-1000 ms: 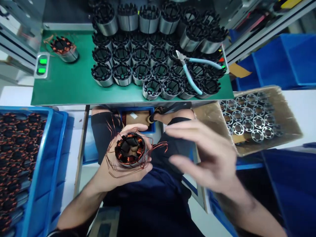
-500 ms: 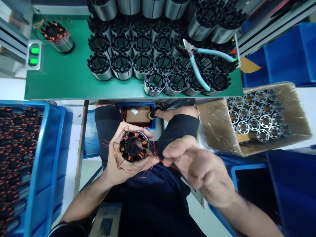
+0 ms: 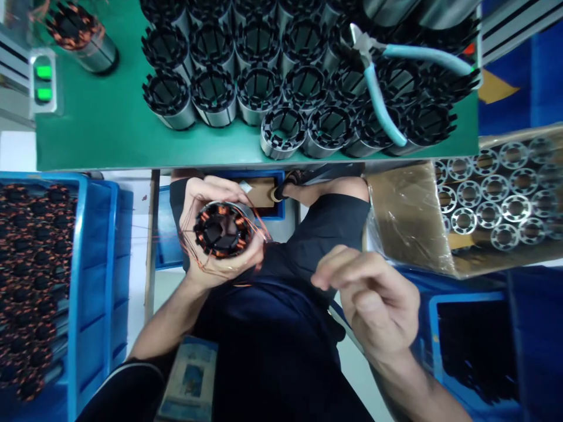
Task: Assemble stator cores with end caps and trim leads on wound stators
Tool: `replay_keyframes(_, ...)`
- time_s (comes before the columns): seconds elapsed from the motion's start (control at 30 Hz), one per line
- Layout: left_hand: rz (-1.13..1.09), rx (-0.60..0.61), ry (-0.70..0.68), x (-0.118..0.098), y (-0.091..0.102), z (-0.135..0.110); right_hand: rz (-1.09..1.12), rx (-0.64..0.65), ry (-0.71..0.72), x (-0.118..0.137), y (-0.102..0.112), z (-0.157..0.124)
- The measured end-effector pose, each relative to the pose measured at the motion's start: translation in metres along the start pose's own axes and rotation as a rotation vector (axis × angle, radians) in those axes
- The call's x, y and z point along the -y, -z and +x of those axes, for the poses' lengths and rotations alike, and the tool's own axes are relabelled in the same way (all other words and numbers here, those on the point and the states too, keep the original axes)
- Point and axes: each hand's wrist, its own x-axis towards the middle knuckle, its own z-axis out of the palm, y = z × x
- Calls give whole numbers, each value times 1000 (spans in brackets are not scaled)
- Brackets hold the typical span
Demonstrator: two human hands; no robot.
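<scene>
My left hand [image 3: 206,266] is wrapped round a motor stator [image 3: 246,243] with black slot insulation and copper windings, its round opening facing up. Loose copper wires [image 3: 257,223] loop around the stator and over my fingers. To the right, apart from the stator, is my right hand [image 3: 373,299], raised over my lap. Its fingers are loosely bent, with the thumb apart from the extended fingertips, and nothing shows between them. A pair of cutting pliers [image 3: 376,88] with light blue handles lies across stator cores [image 3: 284,132] on the green bench.
The green bench [image 3: 101,135] runs ahead, with a wound stator [image 3: 83,38] at its left. On the left stands a blue crate [image 3: 79,281] of wound stators. A carton [image 3: 404,217] of metal rings [image 3: 495,187] sits right, above a blue bin [image 3: 435,340].
My right hand has come away from the copper wires and moved right, its fingers loosening. My left hand holds the stator farther left and nearer the bench. The view has shifted.
</scene>
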Motion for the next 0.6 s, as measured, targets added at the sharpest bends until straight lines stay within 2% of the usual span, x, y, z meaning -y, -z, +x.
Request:
replay_keyframes(0.03,108,60,-114,0,4,2,20,-28,-88,3,-3,4)
replay_keyframes(0.1,184,136,-221,-6,6,2,81,-13,-269,8,-13,15)
replay_keyframes(0.23,260,198,-192,-21,3,-6,249,30,-504,12,-31,34)
replay_keyframes(0.37,53,230,-103,-23,12,-16,403,92,-679,7,-28,33)
replay_keyframes(0.43,-123,308,78,-25,18,-21,450,161,-723,5,-22,29)
replay_keyframes(0.5,-414,372,396,-31,20,-26,427,228,-748,3,-18,26)
replay_keyframes(0.57,-753,341,709,-38,16,-31,342,280,-737,4,-17,24)
replay_keyframes(0.6,-890,298,813,-39,12,-33,289,307,-719,5,-17,25)
